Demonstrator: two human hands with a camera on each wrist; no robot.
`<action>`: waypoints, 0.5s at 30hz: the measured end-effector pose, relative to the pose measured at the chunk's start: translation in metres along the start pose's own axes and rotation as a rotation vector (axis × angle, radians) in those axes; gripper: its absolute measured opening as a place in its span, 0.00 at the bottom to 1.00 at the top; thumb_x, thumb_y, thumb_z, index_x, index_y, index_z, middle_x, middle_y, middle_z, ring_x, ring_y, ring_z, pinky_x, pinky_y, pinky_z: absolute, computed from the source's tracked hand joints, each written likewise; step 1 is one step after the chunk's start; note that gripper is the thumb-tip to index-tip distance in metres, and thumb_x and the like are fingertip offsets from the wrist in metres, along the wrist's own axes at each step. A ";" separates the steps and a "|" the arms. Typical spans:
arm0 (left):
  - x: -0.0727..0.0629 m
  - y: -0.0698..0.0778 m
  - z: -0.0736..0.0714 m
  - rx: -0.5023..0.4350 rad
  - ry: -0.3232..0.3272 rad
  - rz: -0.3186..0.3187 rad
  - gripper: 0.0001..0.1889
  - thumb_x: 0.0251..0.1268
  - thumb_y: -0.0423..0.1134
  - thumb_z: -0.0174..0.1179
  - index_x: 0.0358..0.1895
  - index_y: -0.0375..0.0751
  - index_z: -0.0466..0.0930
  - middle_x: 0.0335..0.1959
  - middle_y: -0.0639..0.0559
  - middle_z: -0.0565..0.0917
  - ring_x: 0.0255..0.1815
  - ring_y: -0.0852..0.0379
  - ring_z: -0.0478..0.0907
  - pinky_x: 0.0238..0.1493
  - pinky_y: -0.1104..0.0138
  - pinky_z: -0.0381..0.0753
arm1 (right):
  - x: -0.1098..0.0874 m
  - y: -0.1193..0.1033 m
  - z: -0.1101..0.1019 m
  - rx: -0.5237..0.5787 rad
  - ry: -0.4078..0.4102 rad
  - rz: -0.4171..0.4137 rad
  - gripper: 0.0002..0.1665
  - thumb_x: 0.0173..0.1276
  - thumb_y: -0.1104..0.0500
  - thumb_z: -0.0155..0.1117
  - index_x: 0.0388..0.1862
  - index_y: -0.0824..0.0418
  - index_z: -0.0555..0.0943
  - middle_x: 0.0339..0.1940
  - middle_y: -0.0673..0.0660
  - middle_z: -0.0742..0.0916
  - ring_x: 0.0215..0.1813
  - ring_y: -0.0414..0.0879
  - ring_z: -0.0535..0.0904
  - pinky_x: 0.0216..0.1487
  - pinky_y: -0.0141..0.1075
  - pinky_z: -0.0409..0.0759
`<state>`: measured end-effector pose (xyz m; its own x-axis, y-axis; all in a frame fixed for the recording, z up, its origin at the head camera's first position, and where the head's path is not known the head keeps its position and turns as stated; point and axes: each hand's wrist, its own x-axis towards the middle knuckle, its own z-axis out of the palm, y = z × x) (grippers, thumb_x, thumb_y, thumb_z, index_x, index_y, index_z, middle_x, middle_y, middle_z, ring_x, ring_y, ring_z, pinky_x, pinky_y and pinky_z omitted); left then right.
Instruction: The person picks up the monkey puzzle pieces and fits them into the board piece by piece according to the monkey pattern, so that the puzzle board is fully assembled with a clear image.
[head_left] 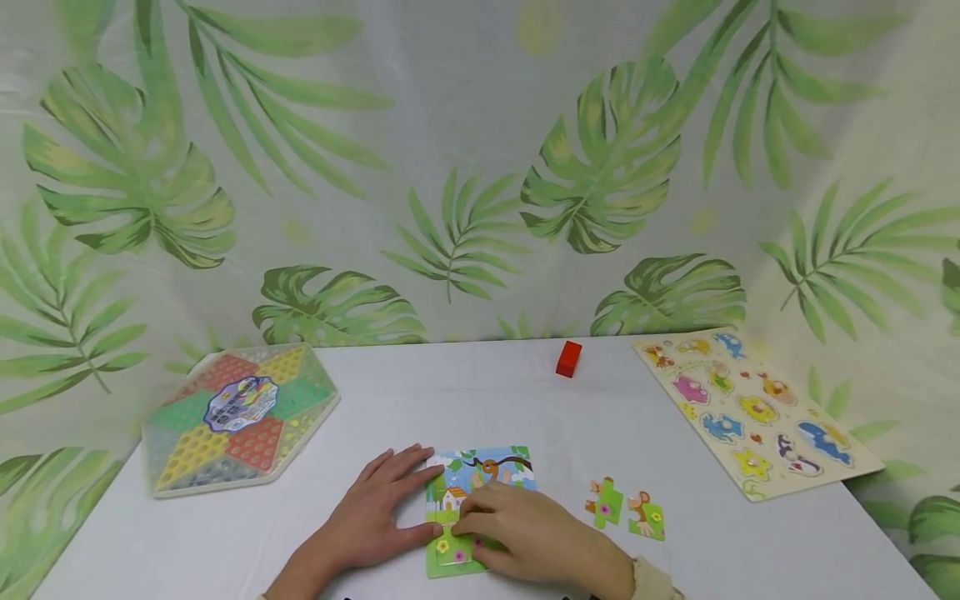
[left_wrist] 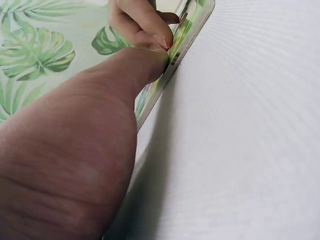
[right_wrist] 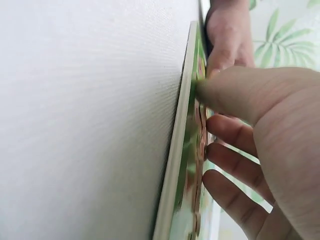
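A jigsaw puzzle board (head_left: 517, 454) with a bird, a house and flowers lies on the table in the head view. My left hand (head_left: 378, 510) rests along its left edge, fingers extended and the thumb on the lower-left part. Over the puzzle's lower right, my right hand (head_left: 536, 529) touches the pieces with slightly bent, spread fingertips and hides part of the picture. The right wrist view shows the thumb (right_wrist: 230, 92) near the board's edge. Right of that hand lie two loose puzzle pieces: a green one (head_left: 608, 504) and one with a monkey (head_left: 649, 518).
A hexagonal Chinese checkers box (head_left: 243, 408) lies at the left. A red block (head_left: 569, 358) stands near the back edge. At the right lies a wooden knob puzzle board (head_left: 753, 417) with animal pieces. Leaf-patterned cloth (head_left: 465, 125) hangs behind the white table (head_left: 450, 392).
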<state>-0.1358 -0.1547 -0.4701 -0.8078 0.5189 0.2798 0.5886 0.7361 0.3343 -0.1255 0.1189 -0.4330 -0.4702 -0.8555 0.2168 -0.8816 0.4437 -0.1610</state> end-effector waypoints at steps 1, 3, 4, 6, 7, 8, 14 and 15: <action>0.000 0.000 0.000 -0.002 -0.002 0.000 0.36 0.63 0.69 0.63 0.71 0.56 0.77 0.75 0.54 0.73 0.78 0.49 0.66 0.79 0.45 0.61 | -0.002 0.000 -0.002 0.004 0.002 0.001 0.14 0.75 0.52 0.65 0.57 0.46 0.87 0.53 0.41 0.84 0.54 0.33 0.79 0.55 0.26 0.81; 0.000 0.000 0.000 -0.008 -0.008 -0.004 0.36 0.63 0.69 0.63 0.70 0.55 0.77 0.75 0.54 0.73 0.78 0.49 0.66 0.78 0.44 0.62 | -0.006 -0.001 -0.004 0.015 -0.001 0.011 0.15 0.75 0.54 0.65 0.59 0.47 0.86 0.55 0.41 0.84 0.55 0.34 0.79 0.56 0.28 0.82; 0.000 0.000 0.000 -0.010 -0.009 -0.004 0.36 0.63 0.69 0.63 0.70 0.55 0.77 0.75 0.54 0.73 0.78 0.49 0.66 0.78 0.44 0.62 | -0.008 0.000 -0.005 0.017 0.001 0.015 0.16 0.75 0.54 0.65 0.60 0.47 0.85 0.56 0.41 0.84 0.56 0.34 0.80 0.56 0.29 0.82; 0.000 0.000 0.000 -0.008 -0.009 -0.003 0.36 0.63 0.68 0.64 0.70 0.55 0.77 0.75 0.53 0.73 0.78 0.49 0.66 0.78 0.44 0.62 | -0.014 0.002 -0.007 0.021 0.005 0.031 0.18 0.74 0.53 0.65 0.61 0.47 0.84 0.57 0.42 0.84 0.57 0.35 0.80 0.57 0.31 0.83; 0.000 0.000 0.000 -0.008 -0.008 -0.002 0.36 0.63 0.68 0.64 0.70 0.55 0.78 0.75 0.53 0.73 0.78 0.49 0.66 0.79 0.45 0.62 | -0.017 0.003 -0.008 0.027 0.009 0.042 0.19 0.74 0.53 0.66 0.62 0.47 0.83 0.59 0.42 0.84 0.58 0.36 0.80 0.58 0.32 0.83; 0.000 0.000 0.000 -0.008 -0.007 -0.002 0.36 0.62 0.67 0.65 0.70 0.55 0.78 0.75 0.53 0.73 0.78 0.49 0.66 0.79 0.45 0.62 | -0.021 0.004 -0.009 0.036 0.012 0.057 0.20 0.73 0.54 0.66 0.63 0.47 0.83 0.60 0.42 0.84 0.59 0.36 0.79 0.59 0.33 0.83; 0.001 0.000 0.000 -0.010 -0.006 -0.001 0.36 0.62 0.67 0.65 0.70 0.55 0.78 0.75 0.53 0.73 0.78 0.49 0.66 0.78 0.45 0.62 | -0.042 0.010 -0.017 0.110 0.034 0.153 0.22 0.74 0.54 0.66 0.65 0.46 0.81 0.63 0.42 0.83 0.63 0.39 0.79 0.61 0.38 0.83; 0.001 0.001 0.000 -0.010 -0.007 -0.002 0.36 0.62 0.67 0.65 0.70 0.55 0.78 0.75 0.53 0.73 0.78 0.49 0.66 0.78 0.45 0.62 | -0.046 0.011 -0.018 0.117 0.035 0.171 0.23 0.74 0.54 0.67 0.66 0.46 0.81 0.63 0.42 0.83 0.64 0.39 0.78 0.61 0.38 0.83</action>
<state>-0.1361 -0.1538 -0.4696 -0.8090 0.5205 0.2733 0.5875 0.7324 0.3441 -0.1146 0.1681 -0.4273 -0.6155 -0.7598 0.2093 -0.7789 0.5461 -0.3085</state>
